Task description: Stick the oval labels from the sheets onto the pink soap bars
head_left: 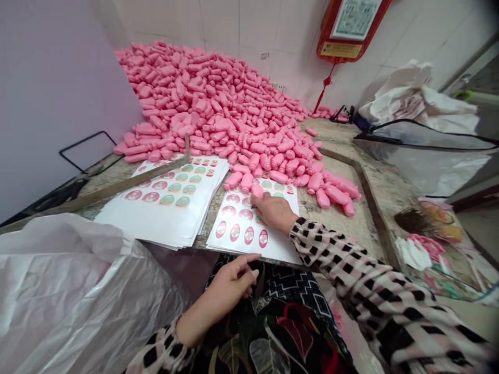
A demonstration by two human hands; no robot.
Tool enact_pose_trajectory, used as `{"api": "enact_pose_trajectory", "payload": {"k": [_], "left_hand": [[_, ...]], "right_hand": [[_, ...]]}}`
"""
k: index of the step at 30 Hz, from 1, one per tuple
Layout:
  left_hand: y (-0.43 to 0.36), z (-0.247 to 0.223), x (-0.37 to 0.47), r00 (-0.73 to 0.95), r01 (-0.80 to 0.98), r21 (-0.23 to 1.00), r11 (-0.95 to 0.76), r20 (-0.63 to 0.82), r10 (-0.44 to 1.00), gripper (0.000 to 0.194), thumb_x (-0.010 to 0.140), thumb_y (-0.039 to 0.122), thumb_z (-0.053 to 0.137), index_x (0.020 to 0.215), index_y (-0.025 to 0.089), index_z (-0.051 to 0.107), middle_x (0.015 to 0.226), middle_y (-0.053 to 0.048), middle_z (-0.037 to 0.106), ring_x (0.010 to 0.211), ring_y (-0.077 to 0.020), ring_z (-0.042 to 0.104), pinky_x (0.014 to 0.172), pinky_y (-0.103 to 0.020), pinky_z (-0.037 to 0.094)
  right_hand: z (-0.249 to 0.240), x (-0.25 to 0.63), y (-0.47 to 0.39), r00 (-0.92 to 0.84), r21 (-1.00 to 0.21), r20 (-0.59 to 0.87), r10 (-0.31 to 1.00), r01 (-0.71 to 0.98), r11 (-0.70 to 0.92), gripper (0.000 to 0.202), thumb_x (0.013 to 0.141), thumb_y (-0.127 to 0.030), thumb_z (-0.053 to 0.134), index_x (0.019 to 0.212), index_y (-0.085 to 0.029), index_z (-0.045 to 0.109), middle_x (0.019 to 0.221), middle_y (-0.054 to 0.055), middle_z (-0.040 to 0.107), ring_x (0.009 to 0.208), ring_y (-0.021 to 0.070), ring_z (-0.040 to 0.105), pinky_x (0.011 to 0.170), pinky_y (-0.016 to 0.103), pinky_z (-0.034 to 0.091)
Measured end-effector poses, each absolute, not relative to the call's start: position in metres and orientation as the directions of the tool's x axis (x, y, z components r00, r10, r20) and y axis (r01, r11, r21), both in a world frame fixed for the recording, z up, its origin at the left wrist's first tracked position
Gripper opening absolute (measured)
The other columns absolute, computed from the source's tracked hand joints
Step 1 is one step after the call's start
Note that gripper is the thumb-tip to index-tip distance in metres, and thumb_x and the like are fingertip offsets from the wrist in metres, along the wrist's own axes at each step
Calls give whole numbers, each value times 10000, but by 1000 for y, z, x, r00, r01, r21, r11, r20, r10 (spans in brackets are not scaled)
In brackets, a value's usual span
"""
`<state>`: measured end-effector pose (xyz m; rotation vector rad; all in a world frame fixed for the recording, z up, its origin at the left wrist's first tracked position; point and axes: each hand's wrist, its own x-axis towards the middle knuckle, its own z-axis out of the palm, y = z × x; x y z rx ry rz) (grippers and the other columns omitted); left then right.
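My right hand (274,210) is over a sheet of round and oval stickers (255,252), its fingertips at a small pink bottle (257,190) at the near edge of the pile. The palm faces down and hides part of the sheet. Below the table edge, over my lap, is my left hand (234,278), with thumb and forefinger close together; anything between them is too small to make out. A large heap of pink bottles (210,98) spreads across the back of the table.
A thicker stack of sticker sheets (156,223) lies to the left, a wooden strip (128,185) across it. At the left front hangs a white plastic bag (78,291). A clear bag (421,156) and a brush (409,221) are on the right.
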<state>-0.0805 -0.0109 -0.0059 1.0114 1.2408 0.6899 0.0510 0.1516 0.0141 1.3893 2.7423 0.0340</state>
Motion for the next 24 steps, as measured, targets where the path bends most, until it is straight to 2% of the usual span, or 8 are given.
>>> {"api": "enact_pose_trajectory", "payload": {"k": [5, 10, 13, 16, 18, 20, 22, 24], "left_hand": [[-4, -7, -78, 217, 77, 904, 421, -428, 878, 454, 779, 336, 521, 1194, 154, 492, 688, 26, 513, 554, -100, 493, 576, -256, 427], [-2, -10, -84, 177, 70, 903, 423, -429, 886, 441, 791, 344, 508, 1190, 157, 498, 692, 19, 524, 559, -100, 498, 577, -260, 443], [-3, -1, -92, -41, 109, 956, 274, -271, 962, 395, 817, 353, 487, 1177, 193, 515, 829, -16, 572, 690, -119, 544, 715, -298, 462], [-5, 15, -99, -177, 230, 970, 77, -36, 984, 529, 783, 332, 560, 1284, 271, 402, 1180, -50, 513, 1047, -173, 497, 948, -355, 363], [-7, 23, -98, 8, 231, 970, 79, -83, 997, 630, 720, 318, 635, 1297, 277, 386, 1246, -60, 479, 1150, -203, 431, 985, -372, 326], [-8, 25, -91, 341, 123, 967, 225, -254, 905, 594, 681, 304, 669, 1234, 242, 461, 1113, -63, 562, 1028, -196, 518, 894, -351, 405], [-8, 22, -81, 605, 5, 899, 437, -351, 715, 468, 681, 286, 660, 1122, 194, 534, 912, -37, 609, 773, -136, 576, 722, -279, 461], [-8, 16, -73, 644, -52, 826, 561, -402, 652, 374, 694, 288, 639, 1033, 158, 552, 819, -23, 603, 606, -85, 532, 581, -218, 430]], "right_hand": [[6, 68, 161, -514, 42, -16, 858, 857, 514, 473, 900, -414, 304, 1350, -275, 257, 1080, 115, 507, 830, 234, 570, 648, 311, 389], [12, 71, 162, -443, 11, 38, 896, 897, 443, 447, 892, -418, 337, 1328, -317, 327, 1114, 96, 499, 812, 222, 578, 632, 308, 405], [32, 75, 144, -430, -200, 115, 895, 873, 445, 383, 892, -353, 350, 1250, -258, 446, 1081, 84, 542, 873, 215, 562, 711, 320, 412], [54, 86, 107, -623, -577, 44, 781, 622, 529, 278, 879, -276, 388, 1075, -208, 572, 974, 39, 605, 864, 159, 553, 759, 279, 412], [63, 94, 77, -776, -797, -69, 627, 421, 433, 243, 866, -231, 409, 1021, -205, 595, 889, 7, 619, 789, 120, 554, 712, 238, 423], [63, 101, 50, -829, -904, -130, 544, 325, 279, 240, 860, -201, 416, 1017, -209, 597, 845, -7, 616, 766, 107, 550, 694, 224, 424], [55, 106, 33, -807, -939, -173, 564, 308, 153, 236, 863, -214, 421, 1030, -213, 587, 868, -4, 614, 790, 111, 550, 710, 232, 425], [41, 111, 29, -732, -944, -203, 651, 322, 67, 248, 864, -281, 445, 1078, -220, 556, 910, 5, 609, 803, 118, 549, 716, 244, 429]]}}
